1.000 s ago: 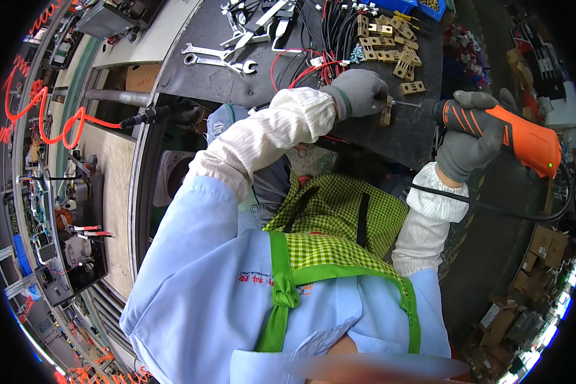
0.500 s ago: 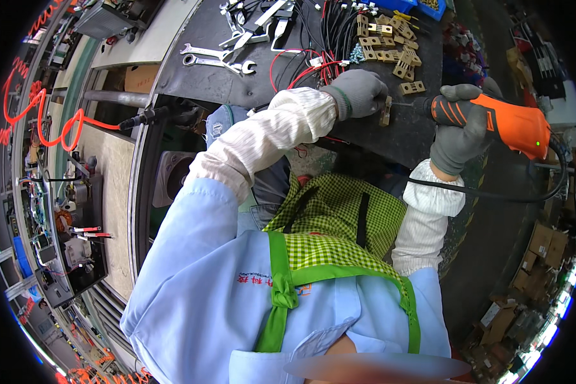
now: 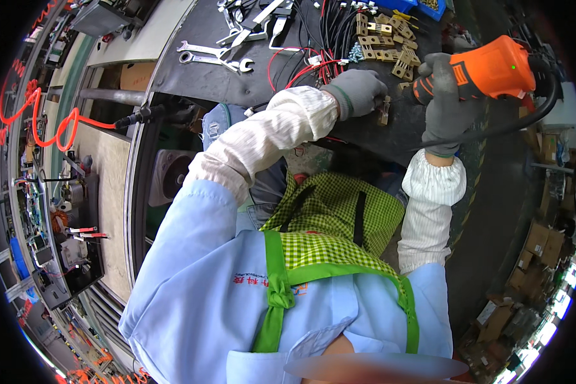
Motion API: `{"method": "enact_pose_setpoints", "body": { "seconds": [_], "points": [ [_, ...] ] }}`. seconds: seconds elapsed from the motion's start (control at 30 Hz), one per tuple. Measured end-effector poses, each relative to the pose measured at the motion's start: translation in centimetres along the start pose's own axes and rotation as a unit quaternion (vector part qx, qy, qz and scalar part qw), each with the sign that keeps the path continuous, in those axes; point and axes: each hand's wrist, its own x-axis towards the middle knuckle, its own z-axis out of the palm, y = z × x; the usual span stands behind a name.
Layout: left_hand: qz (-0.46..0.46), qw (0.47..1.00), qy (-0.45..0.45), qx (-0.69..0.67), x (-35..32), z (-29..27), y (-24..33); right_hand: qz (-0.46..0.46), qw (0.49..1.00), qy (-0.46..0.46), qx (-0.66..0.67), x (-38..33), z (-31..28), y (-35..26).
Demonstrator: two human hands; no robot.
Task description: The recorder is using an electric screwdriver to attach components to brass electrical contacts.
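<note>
My gloved left hand (image 3: 360,93) is at the near edge of the dark worktable (image 3: 192,82), its fingers closed on a small brass-coloured terminal block (image 3: 384,112). My right hand (image 3: 447,105), also in a grey glove, is wrapped round an orange and black electric screwdriver (image 3: 493,67). Its nose points left toward the block; whether the bit touches the block I cannot tell. Beyond my hands lies a heap of similar blocks (image 3: 376,54). A small pile of screws (image 3: 356,52) sits beside them.
Black and red wires (image 3: 331,32) are bundled behind my left hand. Several wrenches (image 3: 214,61) lie farther left, near metal brackets (image 3: 280,29). Blue bins (image 3: 431,9) stand at the far edge. The screwdriver's black cable (image 3: 525,121) loops past my right wrist.
The screwdriver's rear end has swung upward and away from me, and my right hand has shifted slightly left with it. My left hand stays nearly where it was, with the block.
</note>
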Motion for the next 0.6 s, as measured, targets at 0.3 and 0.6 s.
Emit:
{"method": "enact_pose_setpoints", "body": {
  "seconds": [0.3, 0.6],
  "points": [
    [-0.004, 0.994, -0.012, -0.106, 0.4, 1.1, -0.8, 0.013, 0.998, 0.046, -0.050, -0.5, 0.1, -0.4],
    [0.022, 0.990, -0.095, -0.104, 0.4, -0.1, 0.5, 0.010, 0.997, 0.018, -0.077, 0.4, -0.9, 0.9]
  ]
}}
